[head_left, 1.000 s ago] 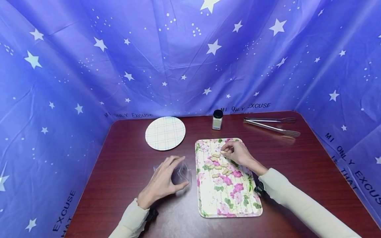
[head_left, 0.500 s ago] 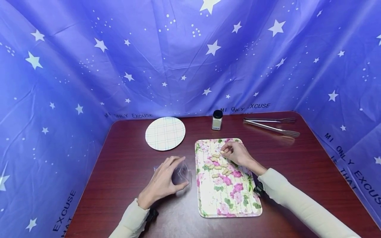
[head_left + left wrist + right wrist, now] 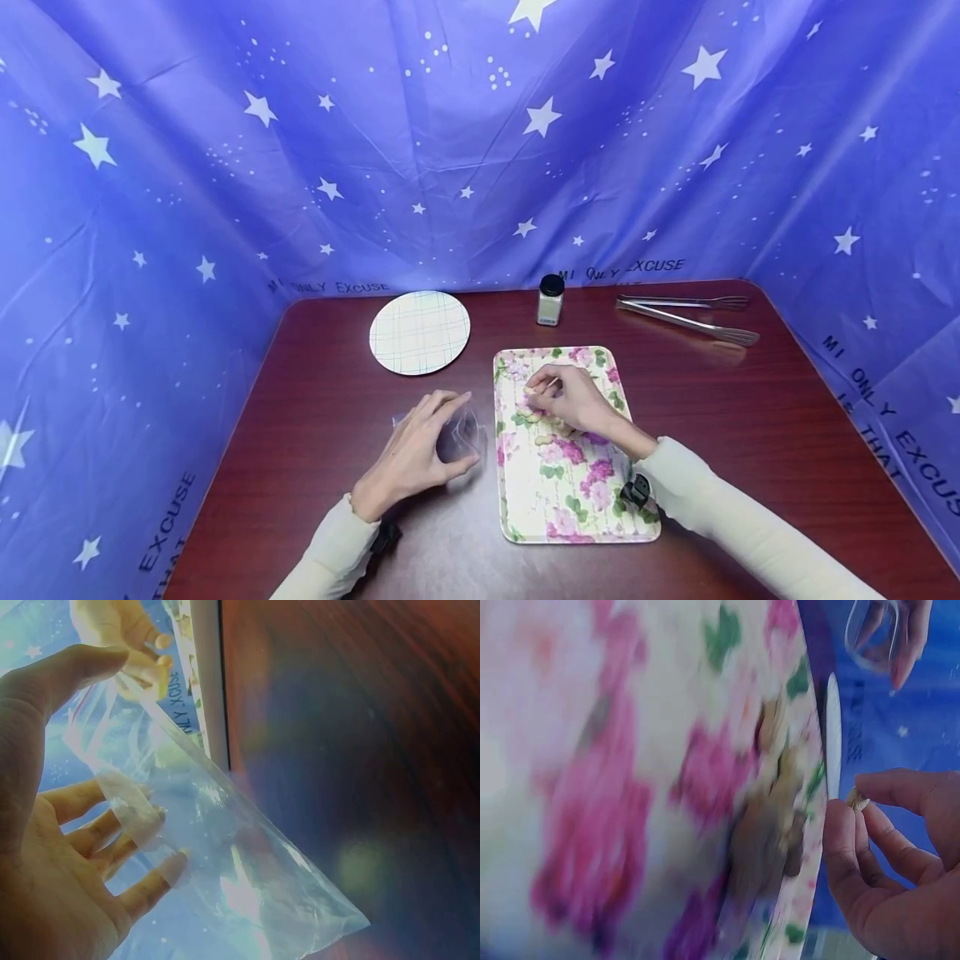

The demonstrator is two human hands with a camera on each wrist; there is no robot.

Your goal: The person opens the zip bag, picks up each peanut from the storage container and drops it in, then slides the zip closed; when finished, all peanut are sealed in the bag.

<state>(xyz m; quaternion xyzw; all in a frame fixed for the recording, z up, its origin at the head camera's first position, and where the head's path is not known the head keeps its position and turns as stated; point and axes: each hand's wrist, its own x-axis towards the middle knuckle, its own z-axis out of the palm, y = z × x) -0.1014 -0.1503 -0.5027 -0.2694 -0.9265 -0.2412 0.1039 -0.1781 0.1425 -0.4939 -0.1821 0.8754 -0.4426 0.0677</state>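
Note:
My left hand (image 3: 408, 450) holds a clear plastic zip bag (image 3: 225, 832) by its mouth, thumb and fingers spread apart so the mouth gapes toward the tray. Between the thumb and fingertips of my right hand (image 3: 573, 398) a peanut (image 3: 857, 799) is pinched, raised over the left part of the floral tray (image 3: 525, 500). More unshelled peanuts (image 3: 771, 729) lie on that tray, mostly hidden by the right hand in the head view. The bag's far end is covered by the left hand there.
A round checked plate (image 3: 420, 333) lies at the back left of the dark red table (image 3: 315, 358). Behind the tray stands a black-capped jar (image 3: 551, 302). Metal tongs (image 3: 690, 321) rest at the back right, and a starry blue curtain (image 3: 450, 150) surrounds the table.
My right hand has moved left and slightly toward me across the tray, carrying the peanut toward the bag. My left hand and the bag have barely moved.

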